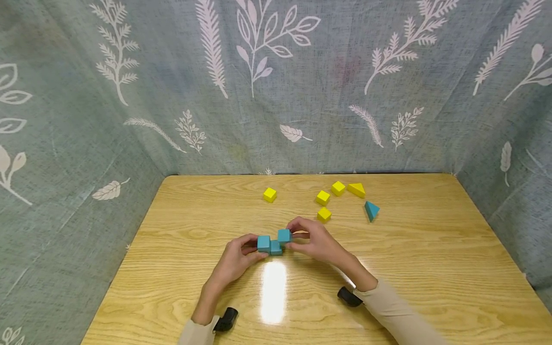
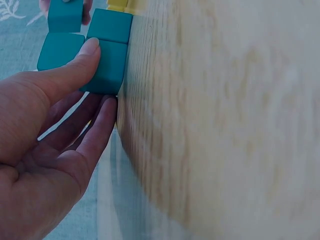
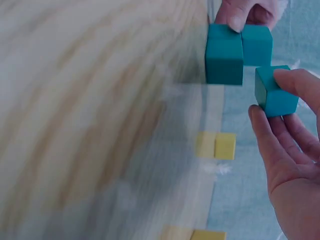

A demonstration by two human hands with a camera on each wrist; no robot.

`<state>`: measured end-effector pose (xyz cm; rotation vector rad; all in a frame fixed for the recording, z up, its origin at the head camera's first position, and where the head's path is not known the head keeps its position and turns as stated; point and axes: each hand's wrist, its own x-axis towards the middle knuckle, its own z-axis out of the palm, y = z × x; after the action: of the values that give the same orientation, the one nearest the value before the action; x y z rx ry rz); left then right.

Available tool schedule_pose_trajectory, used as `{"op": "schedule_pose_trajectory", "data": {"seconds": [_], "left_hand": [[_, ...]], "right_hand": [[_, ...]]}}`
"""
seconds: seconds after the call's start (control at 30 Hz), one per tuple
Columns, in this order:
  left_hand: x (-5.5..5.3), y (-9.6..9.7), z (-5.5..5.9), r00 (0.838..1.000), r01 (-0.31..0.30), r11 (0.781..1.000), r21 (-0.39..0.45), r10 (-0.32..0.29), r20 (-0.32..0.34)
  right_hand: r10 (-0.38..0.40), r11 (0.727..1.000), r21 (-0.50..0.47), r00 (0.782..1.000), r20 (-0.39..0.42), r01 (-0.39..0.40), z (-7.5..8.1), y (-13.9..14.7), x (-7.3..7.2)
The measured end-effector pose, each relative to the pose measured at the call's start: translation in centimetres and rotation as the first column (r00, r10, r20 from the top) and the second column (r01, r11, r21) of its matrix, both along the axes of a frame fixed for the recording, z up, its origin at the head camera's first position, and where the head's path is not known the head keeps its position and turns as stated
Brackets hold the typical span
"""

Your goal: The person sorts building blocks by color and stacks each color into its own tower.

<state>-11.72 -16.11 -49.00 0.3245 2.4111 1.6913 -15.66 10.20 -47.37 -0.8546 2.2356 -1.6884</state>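
Observation:
Two blue cubes sit side by side on the wooden table, the right one (image 1: 276,248) showing low between the hands. Another blue cube (image 1: 264,243) is stacked on the left one (image 2: 109,70). My left hand (image 1: 234,259) grips this left stack, its thumb on the near face and fingers round the back. With thumb and fingertips, my right hand (image 1: 316,242) pinches a fourth blue cube (image 3: 276,95). That cube is raised above the lower right cube, slightly apart from the stacked one.
Beyond the hands lie several yellow cubes (image 1: 323,198), a yellow triangular block (image 1: 357,189) and a blue triangular block (image 1: 372,211). A patterned grey-blue cloth (image 1: 276,143) hangs along the table's (image 1: 181,215) back and sides.

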Motion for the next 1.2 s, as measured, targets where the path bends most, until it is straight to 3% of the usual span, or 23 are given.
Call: {"op": "schedule_pose_trajectory", "data": {"seconds": [0.43, 0.9, 1.2], "left_hand": [[0.0, 0.0, 0.1, 1.000, 0.018, 1.000, 0.016, -0.018, -0.007], [-0.3, -0.3, -0.1, 0.997, 0.067, 0.998, -0.006, -0.068, -0.041], [-0.3, -0.3, -0.2, 0.996, 0.077, 0.997, 0.025, -0.076, -0.042]], "right_hand": [[0.054, 0.998, 0.046, 0.998, -0.023, -0.053, -0.8, -1.6, 0.1], [0.054, 0.996, 0.067, 0.998, -0.033, -0.052, -0.7, -1.8, 0.1], [0.056, 0.996, 0.079, 0.997, -0.058, -0.052, -0.9, -1.7, 0.1]]}}
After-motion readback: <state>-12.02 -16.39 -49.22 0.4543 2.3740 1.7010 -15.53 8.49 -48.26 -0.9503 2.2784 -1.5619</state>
